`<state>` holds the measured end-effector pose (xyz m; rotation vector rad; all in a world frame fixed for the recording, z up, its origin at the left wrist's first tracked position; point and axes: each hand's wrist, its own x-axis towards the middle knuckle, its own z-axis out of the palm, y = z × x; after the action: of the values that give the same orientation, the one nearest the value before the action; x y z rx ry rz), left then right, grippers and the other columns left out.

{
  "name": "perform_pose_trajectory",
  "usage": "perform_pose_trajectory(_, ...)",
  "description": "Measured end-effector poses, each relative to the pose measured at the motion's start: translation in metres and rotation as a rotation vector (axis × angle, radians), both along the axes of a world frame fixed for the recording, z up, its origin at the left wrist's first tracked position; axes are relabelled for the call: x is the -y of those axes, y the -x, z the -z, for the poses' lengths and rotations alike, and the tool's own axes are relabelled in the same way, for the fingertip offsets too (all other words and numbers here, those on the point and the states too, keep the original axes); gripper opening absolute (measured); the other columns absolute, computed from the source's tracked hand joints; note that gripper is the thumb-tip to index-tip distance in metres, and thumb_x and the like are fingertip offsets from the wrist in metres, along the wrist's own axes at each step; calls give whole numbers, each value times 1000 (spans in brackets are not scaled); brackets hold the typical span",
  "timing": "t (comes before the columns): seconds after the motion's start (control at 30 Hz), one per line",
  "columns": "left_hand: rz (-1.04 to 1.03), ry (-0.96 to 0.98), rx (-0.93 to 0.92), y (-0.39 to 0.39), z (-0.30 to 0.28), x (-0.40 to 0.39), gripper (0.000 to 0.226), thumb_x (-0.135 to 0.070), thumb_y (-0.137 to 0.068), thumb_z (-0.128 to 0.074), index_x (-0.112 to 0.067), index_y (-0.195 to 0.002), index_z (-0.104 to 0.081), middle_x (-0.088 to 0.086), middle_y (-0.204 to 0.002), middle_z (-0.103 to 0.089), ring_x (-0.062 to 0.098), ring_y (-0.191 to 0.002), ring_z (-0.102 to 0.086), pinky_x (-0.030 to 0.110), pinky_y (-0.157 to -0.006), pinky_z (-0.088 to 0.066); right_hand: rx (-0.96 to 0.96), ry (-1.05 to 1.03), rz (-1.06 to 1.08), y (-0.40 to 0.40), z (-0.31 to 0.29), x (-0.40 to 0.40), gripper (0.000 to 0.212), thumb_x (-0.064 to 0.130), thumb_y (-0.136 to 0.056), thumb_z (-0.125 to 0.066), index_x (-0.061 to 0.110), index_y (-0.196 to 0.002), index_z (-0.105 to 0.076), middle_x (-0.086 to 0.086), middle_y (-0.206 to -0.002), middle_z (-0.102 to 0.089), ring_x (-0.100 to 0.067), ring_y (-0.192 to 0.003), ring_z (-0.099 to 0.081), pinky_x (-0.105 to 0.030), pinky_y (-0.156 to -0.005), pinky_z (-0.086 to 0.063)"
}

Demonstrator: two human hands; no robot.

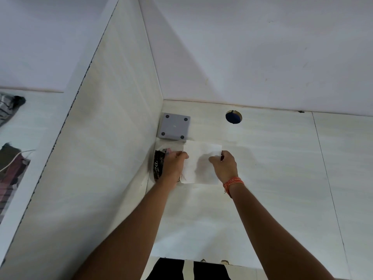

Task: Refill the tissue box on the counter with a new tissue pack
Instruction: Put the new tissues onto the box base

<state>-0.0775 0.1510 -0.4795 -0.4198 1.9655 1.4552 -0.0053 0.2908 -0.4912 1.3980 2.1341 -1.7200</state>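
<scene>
A white stack of tissues point(201, 158) lies on the pale counter point(272, 168) near the corner. My left hand point(173, 164) grips its left edge and my right hand point(224, 166) pinches its right edge near the top corner. A dark wrapper with pale lettering point(158, 165) lies just left of my left hand, against the side panel and partly hidden by the hand. A grey square box point(174, 127) with dark round feet at its corners sits upside down in the corner, just behind the tissues.
A tall white side panel point(105, 148) walls off the counter on the left, and a white wall rises behind. A round hole point(233, 116) with something blue in it is cut in the counter's back. Clothes point(10, 158) lie beyond the panel at far left.
</scene>
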Motion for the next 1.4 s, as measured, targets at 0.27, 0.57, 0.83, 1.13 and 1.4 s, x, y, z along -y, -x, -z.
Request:
perform_pose_trajectory(0.27, 199, 287, -292, -4, 13, 2, 13, -13, -81, -69, -3, -89, -70, 7, -90, -73, 21, -81, -64, 18, -58, -41, 92, -202, -120, 6, 8, -5, 15, 16, -84, -66, 5, -95, -64, -3, -86, -60, -24, -80, -53, -27, -66, -39)
perform_pose_trajectory(0.57, 284, 165, -43, 3, 14, -1, 27, -20, -73, -78, -6, -95, -71, 12, -90, -76, 28, -80, -72, 42, -80, -61, 161, -198, -108, 13, 9, -19, 20, 16, -80, -70, 10, -98, -65, -1, -88, -61, -24, -81, -55, -26, -70, -41)
perform_pose_trajectory(0.83, 129, 20, 13, 4, 4, -12, 8, -15, -81, -62, -11, -87, -59, 2, -76, -58, 17, -67, -52, 28, -58, -39, -29, -108, -65, 3, 13, -15, 19, 24, -79, -75, 11, -91, -67, -1, -83, -66, -23, -79, -60, -26, -65, -46)
perform_pose_trajectory(1.13, -109, -281, 263, -2, 10, -4, 24, -15, -74, -56, -10, -97, -62, 13, -97, -66, 30, -89, -58, 40, -76, -44, -127, 129, -31, 7, -3, -18, 25, 25, -89, -66, 7, -106, -67, -2, -98, -67, -17, -82, -60, -26, -69, -48)
perform_pose_trajectory(1.4, 25, 145, -169, -10, 13, 6, 15, -16, -82, -66, -2, -87, -70, 5, -75, -70, 17, -66, -61, 28, -61, -46, -53, -40, -113, 3, 14, -11, 18, 17, -88, -62, 6, -100, -70, -5, -94, -68, -23, -87, -58, -29, -76, -43)
